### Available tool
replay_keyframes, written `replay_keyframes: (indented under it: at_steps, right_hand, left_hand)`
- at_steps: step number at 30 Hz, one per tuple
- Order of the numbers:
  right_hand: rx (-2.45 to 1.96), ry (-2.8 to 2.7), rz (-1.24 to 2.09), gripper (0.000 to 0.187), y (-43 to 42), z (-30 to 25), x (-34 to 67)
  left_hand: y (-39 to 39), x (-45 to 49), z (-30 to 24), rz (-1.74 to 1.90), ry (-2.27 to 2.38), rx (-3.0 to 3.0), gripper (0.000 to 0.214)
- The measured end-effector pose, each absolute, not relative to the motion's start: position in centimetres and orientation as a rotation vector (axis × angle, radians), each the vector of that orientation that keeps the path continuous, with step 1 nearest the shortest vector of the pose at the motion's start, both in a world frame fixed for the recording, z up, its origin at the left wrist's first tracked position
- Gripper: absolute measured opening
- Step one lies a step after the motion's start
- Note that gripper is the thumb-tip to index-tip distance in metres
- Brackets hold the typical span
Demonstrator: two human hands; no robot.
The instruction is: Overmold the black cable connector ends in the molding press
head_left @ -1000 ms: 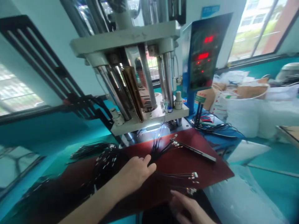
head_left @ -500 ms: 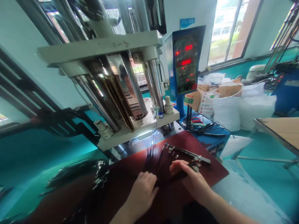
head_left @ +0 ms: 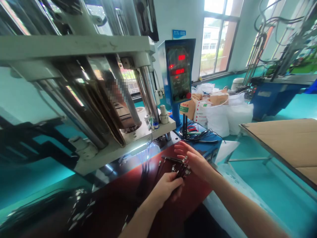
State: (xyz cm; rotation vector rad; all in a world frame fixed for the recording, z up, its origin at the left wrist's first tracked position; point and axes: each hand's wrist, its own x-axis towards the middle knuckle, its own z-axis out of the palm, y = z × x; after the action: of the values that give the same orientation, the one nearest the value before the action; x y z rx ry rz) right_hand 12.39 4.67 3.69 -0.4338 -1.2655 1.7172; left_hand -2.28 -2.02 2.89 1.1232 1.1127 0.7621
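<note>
My left hand is closed around a bundle of black cables with silvery metal connectors at their ends. The connectors stick up past my thumb. Close behind them is my right hand, its fingers stretched out and apart, beside the connector ends; whether the palm touches them I cannot tell. Under both hands lies a dark red board. A narrow metal bar rests on it, partly hidden by my right hand. More black cables lie toward the press.
A press with steel columns stands ahead, a person partly visible behind it. Right of it is a blue control box with red displays. Cables with connectors are heaped at left. White sacks and a cardboard-topped table stand at right.
My left hand has moved right and up to the connector end of the bundle. My right hand has opened and moved up, off the bundle. The view has turned right.
</note>
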Motion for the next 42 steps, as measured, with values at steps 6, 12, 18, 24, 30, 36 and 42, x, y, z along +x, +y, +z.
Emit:
replay_keyframes:
  at_steps: [6,12,18,24,30,36,42]
  right_hand:
    - [-0.640,-1.876,1.464,0.049,5.6,5.1,12.0]
    - [-0.598,-2.113,1.542,0.066,5.3,5.5,12.5]
    - [-0.625,-2.012,1.583,0.052,6.5,4.3,14.2]
    - [-1.381,-2.595,0.260,0.033,5.7,1.5,16.2]
    - [-1.498,-2.771,0.047,0.017,3.9,0.8,16.8]
    - [-1.344,-2.434,1.030,0.010,4.5,0.4,19.8]
    - [-1.054,-1.532,1.593,0.015,2.7,-1.7,18.5]
  left_hand:
    - [-1.0,-1.3,2.9,0.776,1.151,1.152,0.025]
    - [-0.4,0.5,2.9,0.866,1.125,1.174,0.025]
    - [-0.1,0.5,1.5,0.963,1.138,1.166,0.027]
    - [0.0,-0.1,1.8,1.065,1.179,1.100,0.026]
    - [-0.4,0.1,1.7,1.017,1.275,1.249,0.019]
    - [-1.4,0.1,2.0,1.052,1.349,1.441,0.013]
    - [-1.9,0.7,2.5,1.040,1.354,1.625,0.009]
